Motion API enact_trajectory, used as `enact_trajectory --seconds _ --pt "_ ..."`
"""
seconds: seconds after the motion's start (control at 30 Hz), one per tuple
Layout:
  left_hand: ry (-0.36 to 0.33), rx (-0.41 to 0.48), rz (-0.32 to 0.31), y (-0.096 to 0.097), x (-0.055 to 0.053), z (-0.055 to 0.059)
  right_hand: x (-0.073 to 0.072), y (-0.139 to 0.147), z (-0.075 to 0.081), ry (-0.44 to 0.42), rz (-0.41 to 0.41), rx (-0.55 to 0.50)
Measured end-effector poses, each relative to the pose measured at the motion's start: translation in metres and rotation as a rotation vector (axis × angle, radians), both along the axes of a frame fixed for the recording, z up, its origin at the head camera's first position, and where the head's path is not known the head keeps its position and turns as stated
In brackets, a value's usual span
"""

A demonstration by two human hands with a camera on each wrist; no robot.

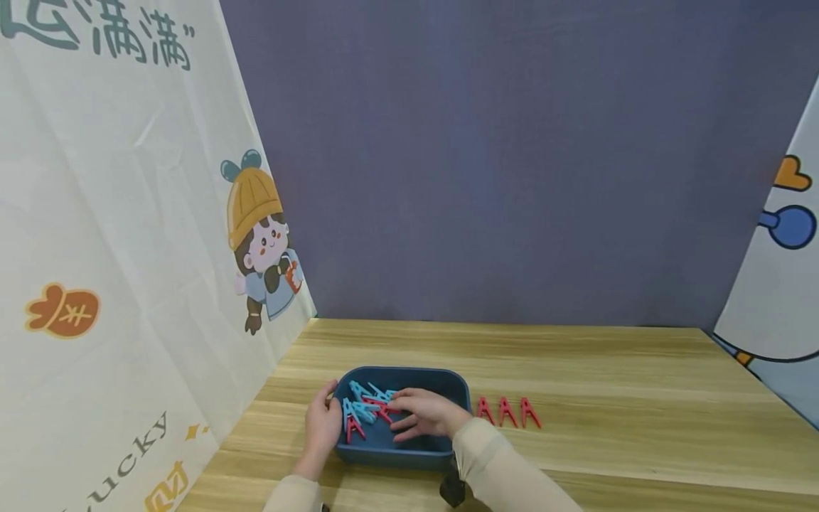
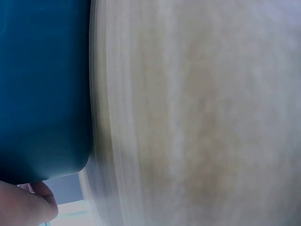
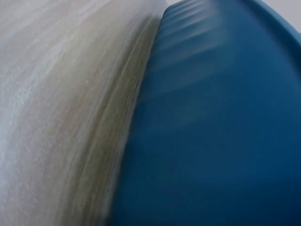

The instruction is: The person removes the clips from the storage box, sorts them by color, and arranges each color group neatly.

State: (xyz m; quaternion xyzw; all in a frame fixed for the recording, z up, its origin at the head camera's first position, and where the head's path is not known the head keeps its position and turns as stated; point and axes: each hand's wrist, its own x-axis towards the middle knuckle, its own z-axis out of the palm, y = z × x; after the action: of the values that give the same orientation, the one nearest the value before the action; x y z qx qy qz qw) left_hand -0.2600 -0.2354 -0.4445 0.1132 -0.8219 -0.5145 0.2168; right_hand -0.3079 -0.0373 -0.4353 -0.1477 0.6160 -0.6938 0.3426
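Observation:
A dark blue plastic bin (image 1: 397, 459) stands on the table, with several light blue clothespins (image 1: 365, 411) and a few red clothespins (image 1: 354, 428) heaped in its left half. My left hand (image 1: 323, 423) holds the bin's left side, thumb at the rim and fingers along the outer wall. In the left wrist view its fingers (image 2: 28, 205) show at the bin's end. Reaching in over the right side, my right hand (image 1: 425, 414) has its fingers spread, fingertips right beside a red clothespin in the heap. The right wrist view shows only the bin's outer wall (image 3: 211, 122) and the tabletop.
Three red clothespins (image 1: 505, 412) lie in a row on the wooden table (image 1: 608, 398), just right of the bin. A dark curtain (image 1: 512, 163) hangs behind the table. A printed white sheet (image 1: 141, 235) closes off the left side, another (image 1: 774, 299) the right.

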Motion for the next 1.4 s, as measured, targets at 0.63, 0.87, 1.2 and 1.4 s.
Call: enact_trajectory --seconds 0.63,0.87,1.2,1.4 --pt "-0.005 0.015 -0.008 -0.0002 0.0001 0.0004 -0.0036 0.0003 -0.0005 0.054 -0.001 0.095" --pt "0.008 0.014 -0.006 -0.0003 0.0003 0.0000 -0.0031 0.0010 0.0002 0.058 -0.063 0.117" --pt "0.003 0.017 -0.010 -0.0002 0.0008 0.0003 -0.0048 0.0017 0.0002 0.080 -0.178 0.164" --pt "0.005 0.020 -0.014 0.0003 0.0014 0.0011 -0.0036 -0.0001 -0.0010 0.123 -0.188 0.157"
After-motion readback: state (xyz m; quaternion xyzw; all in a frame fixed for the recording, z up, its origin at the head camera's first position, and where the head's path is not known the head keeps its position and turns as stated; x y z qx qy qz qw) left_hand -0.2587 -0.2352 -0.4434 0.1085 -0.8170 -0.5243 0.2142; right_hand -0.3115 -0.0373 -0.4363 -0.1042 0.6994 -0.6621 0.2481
